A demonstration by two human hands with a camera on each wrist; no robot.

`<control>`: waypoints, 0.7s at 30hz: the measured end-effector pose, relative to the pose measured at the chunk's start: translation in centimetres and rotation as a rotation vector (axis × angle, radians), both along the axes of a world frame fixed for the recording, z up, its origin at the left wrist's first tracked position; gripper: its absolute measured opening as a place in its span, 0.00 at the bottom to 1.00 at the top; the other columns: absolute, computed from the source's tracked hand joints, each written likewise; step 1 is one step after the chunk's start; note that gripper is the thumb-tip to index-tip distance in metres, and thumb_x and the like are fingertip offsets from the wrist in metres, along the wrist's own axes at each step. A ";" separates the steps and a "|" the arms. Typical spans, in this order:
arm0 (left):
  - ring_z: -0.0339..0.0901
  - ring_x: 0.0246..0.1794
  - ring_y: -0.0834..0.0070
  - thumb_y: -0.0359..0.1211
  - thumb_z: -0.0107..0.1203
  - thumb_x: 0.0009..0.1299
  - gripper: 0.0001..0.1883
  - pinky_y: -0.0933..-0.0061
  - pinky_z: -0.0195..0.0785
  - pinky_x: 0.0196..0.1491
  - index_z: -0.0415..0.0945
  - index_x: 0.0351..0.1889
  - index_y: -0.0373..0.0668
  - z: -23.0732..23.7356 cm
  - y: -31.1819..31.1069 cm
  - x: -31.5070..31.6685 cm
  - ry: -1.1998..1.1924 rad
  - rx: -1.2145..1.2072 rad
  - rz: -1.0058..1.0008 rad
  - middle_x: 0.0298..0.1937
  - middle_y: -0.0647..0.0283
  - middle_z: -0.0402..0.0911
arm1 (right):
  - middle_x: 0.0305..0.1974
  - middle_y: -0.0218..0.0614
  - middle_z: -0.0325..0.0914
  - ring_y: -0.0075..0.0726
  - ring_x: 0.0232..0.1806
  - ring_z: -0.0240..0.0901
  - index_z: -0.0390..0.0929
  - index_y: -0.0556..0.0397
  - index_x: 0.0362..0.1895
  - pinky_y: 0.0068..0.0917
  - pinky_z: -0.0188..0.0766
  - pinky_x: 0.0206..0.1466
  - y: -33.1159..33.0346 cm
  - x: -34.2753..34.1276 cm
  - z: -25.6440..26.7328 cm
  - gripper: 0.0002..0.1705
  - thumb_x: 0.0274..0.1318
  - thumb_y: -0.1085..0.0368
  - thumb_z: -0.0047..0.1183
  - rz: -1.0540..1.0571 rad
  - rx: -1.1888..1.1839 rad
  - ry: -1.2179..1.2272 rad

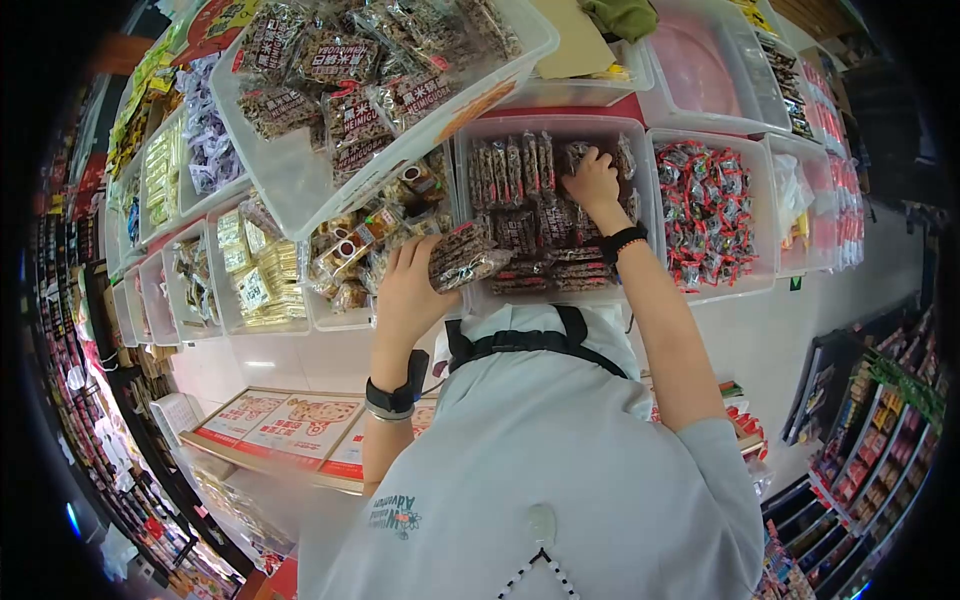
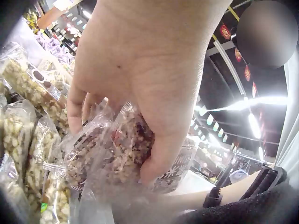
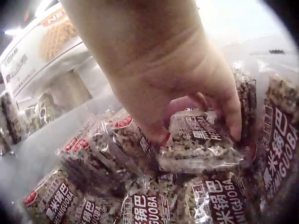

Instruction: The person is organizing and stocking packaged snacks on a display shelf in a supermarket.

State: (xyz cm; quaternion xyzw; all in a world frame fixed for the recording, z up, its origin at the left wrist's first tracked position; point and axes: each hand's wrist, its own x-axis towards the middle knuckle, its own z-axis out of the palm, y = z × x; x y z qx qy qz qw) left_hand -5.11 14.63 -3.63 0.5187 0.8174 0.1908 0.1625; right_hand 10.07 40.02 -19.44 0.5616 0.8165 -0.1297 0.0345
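My left hand (image 1: pixel 408 285) grips several clear-wrapped black rice cracker packs (image 1: pixel 468 258) at the left edge of a plastic bin (image 1: pixel 646 195). In the left wrist view, the thumb and fingers close around these packs (image 2: pixel 126 144). My right hand (image 1: pixel 596 185) reaches down into the far right part of that bin. In the right wrist view it pinches one cracker pack (image 3: pixel 201 140) between thumb and fingers, just above other packs (image 3: pixel 149 205). Rows of the same packs (image 1: pixel 512 170) stand upright on the bin's left side, with more lying flat nearer the body.
A larger tub (image 1: pixel 285 170) of cracker packs sits tilted at upper left, over neighbouring bins. Left lies a bin of pale wrapped snacks (image 1: pixel 350 245); right, a bin of red-and-black wrapped pieces (image 1: pixel 705 215). A red-and-white display counter (image 1: pixel 300 425) stands at lower left.
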 end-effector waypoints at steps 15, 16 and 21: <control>0.65 0.51 0.55 0.33 0.64 0.41 0.35 0.62 0.61 0.53 0.65 0.51 0.41 0.2 0.2 0.2 -0.030 -0.012 -0.001 0.49 0.55 0.69 | 0.41 0.52 0.74 0.49 0.44 0.72 0.66 0.59 0.53 0.35 0.66 0.47 0.9 0.6 -1.1 0.34 0.44 0.52 0.56 -0.033 -0.419 0.598; 0.65 0.51 0.55 0.33 0.64 0.41 0.36 0.62 0.61 0.53 0.65 0.51 0.41 0.1 0.2 0.2 -0.034 -0.014 -0.001 0.49 0.55 0.68 | 0.40 0.49 0.75 0.45 0.41 0.73 0.67 0.57 0.53 0.34 0.67 0.45 0.8 0.3 -1.1 0.31 0.47 0.53 0.55 -0.010 -0.382 0.606; 0.63 0.52 0.54 0.33 0.65 0.41 0.36 0.61 0.60 0.53 0.64 0.52 0.42 -0.1 0.1 0.5 0.001 -0.017 0.009 0.50 0.56 0.68 | 0.43 0.52 0.74 0.51 0.46 0.72 0.67 0.57 0.53 0.36 0.67 0.47 0.7 -0.3 -2.2 0.28 0.49 0.55 0.54 0.004 -0.283 0.540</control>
